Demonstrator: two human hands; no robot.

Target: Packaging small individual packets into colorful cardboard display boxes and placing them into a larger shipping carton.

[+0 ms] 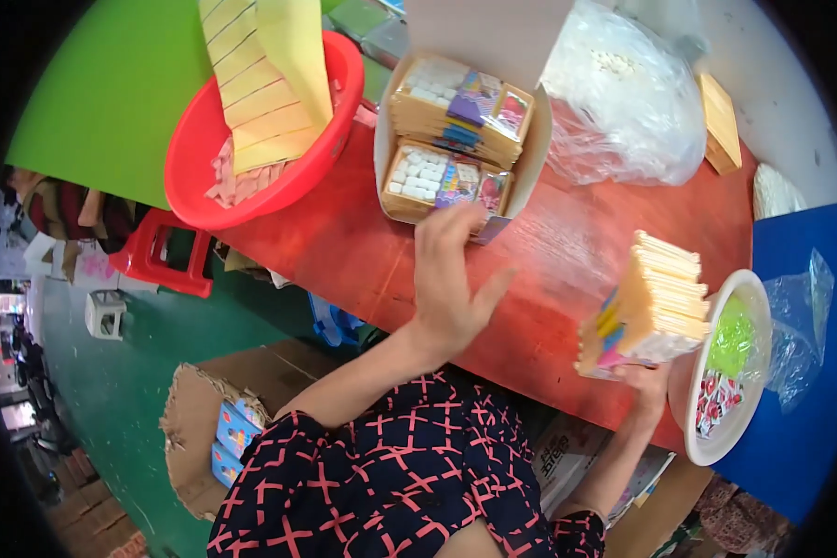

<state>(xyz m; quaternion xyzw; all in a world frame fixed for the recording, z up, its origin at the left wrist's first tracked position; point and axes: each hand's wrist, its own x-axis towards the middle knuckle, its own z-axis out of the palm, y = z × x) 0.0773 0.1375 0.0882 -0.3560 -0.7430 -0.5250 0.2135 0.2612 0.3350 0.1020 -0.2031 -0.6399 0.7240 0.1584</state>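
My left hand (448,279) reaches to the near side of an open white cardboard box (541,139), fingers stretched out and thumb apart. Its fingertips are at the box's near edge; whether they touch the pack there I cannot tell. Inside the box stand two stacks of flat yellow packs, a rear stack (460,107) and a front stack (437,177), with white pieces and colourful labels on top. At the right, my right hand (645,383) is closed around the lower end of another stack of yellow packs (656,298), held tilted above the red table.
A red basin (181,177) with pink strips and yellow sheets stands far left on the red table (567,232). Far right are a clear plastic bag (623,102) and a yellow block (719,121). A white bowl (684,400) holds green packets and small printed sachets. A carton (191,437) stands on the floor.
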